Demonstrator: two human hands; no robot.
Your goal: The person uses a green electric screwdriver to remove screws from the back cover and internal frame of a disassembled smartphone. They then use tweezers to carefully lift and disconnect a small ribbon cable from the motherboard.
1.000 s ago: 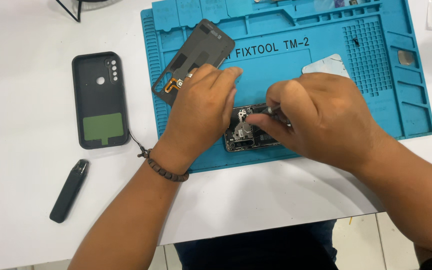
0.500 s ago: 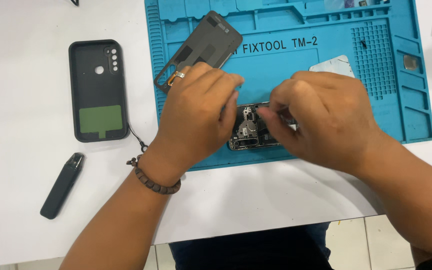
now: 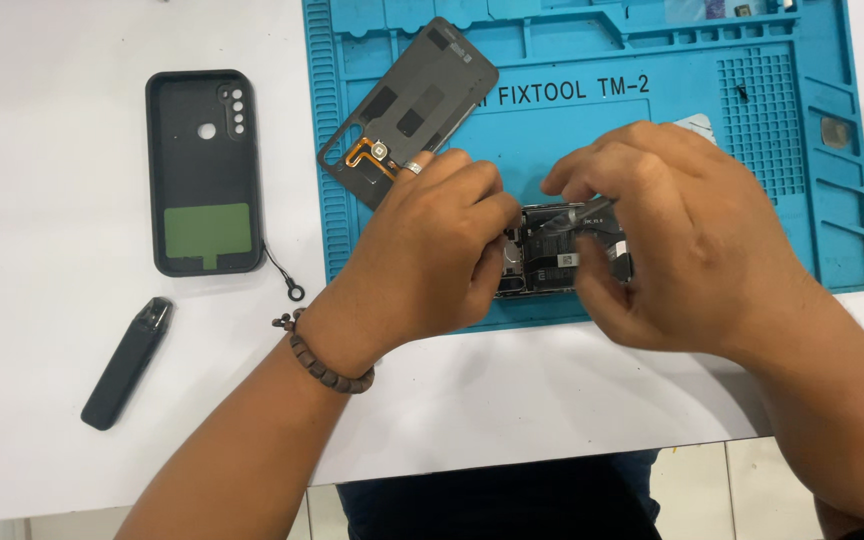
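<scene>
An opened phone with its dark inner parts showing lies on the blue repair mat, near the mat's front edge. My left hand grips the phone's left end and hides that part. My right hand hovers over the phone's right half, fingers pinched on a thin dark tool whose tip points at the phone's insides. A beaded bracelet is on my left wrist.
The phone's grey back cover lies tilted on the mat's left part. A black phone case with a green patch and a slim black device lie on the white table at left. Small parts sit in the mat's right compartments.
Both hands stay on the phone. My right hand's fingers have shifted on the thin tool above the phone. The view has drifted slightly.
</scene>
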